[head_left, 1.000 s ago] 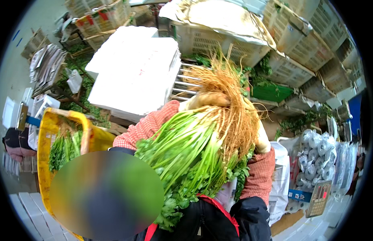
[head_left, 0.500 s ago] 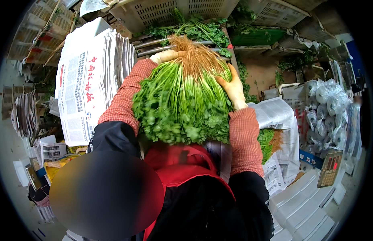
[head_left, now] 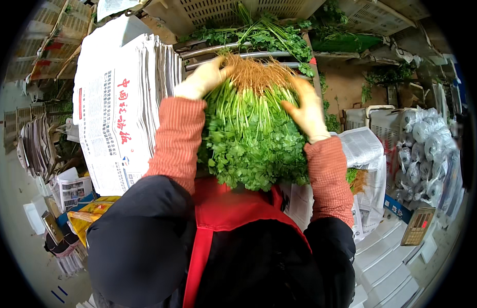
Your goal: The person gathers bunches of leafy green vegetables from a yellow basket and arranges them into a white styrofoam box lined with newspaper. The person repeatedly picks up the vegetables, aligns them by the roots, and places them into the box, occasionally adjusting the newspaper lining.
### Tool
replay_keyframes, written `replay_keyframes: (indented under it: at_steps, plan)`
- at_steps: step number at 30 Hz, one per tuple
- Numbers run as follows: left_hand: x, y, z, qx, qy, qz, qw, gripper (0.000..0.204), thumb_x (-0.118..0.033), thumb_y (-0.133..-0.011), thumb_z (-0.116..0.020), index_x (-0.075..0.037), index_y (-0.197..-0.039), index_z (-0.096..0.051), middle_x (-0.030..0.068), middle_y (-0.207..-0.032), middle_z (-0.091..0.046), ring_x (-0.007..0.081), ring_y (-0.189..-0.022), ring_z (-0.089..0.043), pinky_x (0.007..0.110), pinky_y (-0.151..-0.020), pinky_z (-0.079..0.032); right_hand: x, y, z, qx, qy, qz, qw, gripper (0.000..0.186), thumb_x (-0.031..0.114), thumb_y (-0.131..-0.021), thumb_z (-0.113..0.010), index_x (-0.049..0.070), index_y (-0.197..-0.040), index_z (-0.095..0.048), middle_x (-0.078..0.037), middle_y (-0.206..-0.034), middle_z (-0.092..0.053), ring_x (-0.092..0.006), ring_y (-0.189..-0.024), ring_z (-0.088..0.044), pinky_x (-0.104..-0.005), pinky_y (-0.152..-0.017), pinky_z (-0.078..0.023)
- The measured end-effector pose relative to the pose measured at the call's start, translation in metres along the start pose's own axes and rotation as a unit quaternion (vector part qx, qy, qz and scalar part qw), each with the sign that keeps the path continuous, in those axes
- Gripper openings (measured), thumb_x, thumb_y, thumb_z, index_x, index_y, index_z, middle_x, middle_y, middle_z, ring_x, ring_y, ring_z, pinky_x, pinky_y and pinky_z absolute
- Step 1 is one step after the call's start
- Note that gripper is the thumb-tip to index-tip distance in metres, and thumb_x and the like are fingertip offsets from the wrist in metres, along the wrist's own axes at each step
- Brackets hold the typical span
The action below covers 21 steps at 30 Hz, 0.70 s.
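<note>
A large bunch of coriander [head_left: 254, 138] is in front of my chest, its brown roots [head_left: 256, 74] pointing away from me and its leaves toward me. My left hand [head_left: 205, 79], in a pale glove, grips the left side near the roots, its fingertips partly hidden in the stems. On the opposite side my gloved right hand [head_left: 308, 110] holds the bunch, thumb toward me and fingers along the root end. Beneath the far end of the bunch run metal bars [head_left: 254, 54].
Stacked newspapers [head_left: 120, 102] rise close on my left. Loose coriander [head_left: 274, 36] lies beyond the bars, before a plastic crate [head_left: 238, 11]. To my right are newspaper sheets [head_left: 364, 146] with more coriander [head_left: 355, 178], rolled clear plastic bags [head_left: 423, 138] and a calculator [head_left: 418, 227].
The bunch has shifted right in view and looks narrower, with its sides drawn inward. My left hand has moved right and now shows more of its back. Both hands stay at the bunch.
</note>
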<state>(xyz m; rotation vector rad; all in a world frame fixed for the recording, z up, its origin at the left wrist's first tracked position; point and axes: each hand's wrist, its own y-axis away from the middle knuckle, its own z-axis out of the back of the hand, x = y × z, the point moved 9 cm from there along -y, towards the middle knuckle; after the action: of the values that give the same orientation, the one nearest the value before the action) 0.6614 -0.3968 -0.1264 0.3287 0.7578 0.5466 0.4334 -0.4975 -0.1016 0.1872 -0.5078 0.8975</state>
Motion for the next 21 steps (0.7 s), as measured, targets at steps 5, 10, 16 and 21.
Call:
replay_keyframes:
  at_steps: [5, 10, 16, 21]
  plan:
    - [0.060, 0.041, -0.068, -0.069, 0.057, 0.148, 0.985, 0.076, -0.035, -0.092, -0.053, 0.000, -0.145, -0.010, 0.0290, -0.119, -0.054, 0.0322, -0.084, -0.064, 0.038, -0.075, -0.054, -0.040, 0.032, -0.039, -0.076, -0.025, -0.115, 0.990, 0.044, 0.025, -0.083, -0.062, 0.011, -0.124, -0.052, -0.013, -0.129, -0.051, -0.0301, -0.117, -0.048, -0.0424, -0.096, -0.038]
    - [0.070, 0.053, -0.083, -0.204, 0.036, 0.055, 0.977, 0.069, -0.026, -0.089, -0.055, 0.000, -0.143, -0.020, 0.0307, -0.112, -0.057, 0.0401, -0.090, -0.062, 0.044, -0.078, -0.051, -0.008, 0.023, -0.051, 0.009, 0.153, -0.160, 0.975, 0.053, 0.034, -0.087, -0.057, 0.011, -0.133, -0.044, -0.019, -0.133, -0.047, -0.0318, -0.116, -0.049, -0.0439, -0.095, -0.040]
    - [0.058, 0.067, -0.049, -0.214, -0.139, 0.092, 0.962, 0.059, -0.031, -0.087, -0.058, -0.002, -0.135, -0.038, 0.0228, -0.111, -0.058, 0.0340, -0.097, -0.060, 0.046, -0.085, -0.048, -0.079, 0.024, 0.036, -0.128, -0.039, -0.164, 0.977, 0.052, 0.019, -0.083, -0.066, 0.005, -0.129, -0.048, -0.016, -0.129, -0.051, -0.0301, -0.120, -0.048, -0.0390, -0.104, -0.037]
    - [-0.051, 0.076, -0.047, -0.254, 0.005, -0.159, 0.954, 0.040, -0.017, -0.086, -0.059, 0.001, -0.121, -0.052, 0.0212, -0.115, -0.059, 0.0320, -0.108, -0.057, 0.043, -0.095, -0.045, -0.173, 0.055, -0.044, 0.144, 0.037, -0.307, 0.940, 0.069, 0.034, -0.080, -0.068, 0.000, -0.134, -0.039, -0.024, -0.120, -0.055, -0.0362, -0.111, -0.054, -0.0416, -0.091, -0.045]
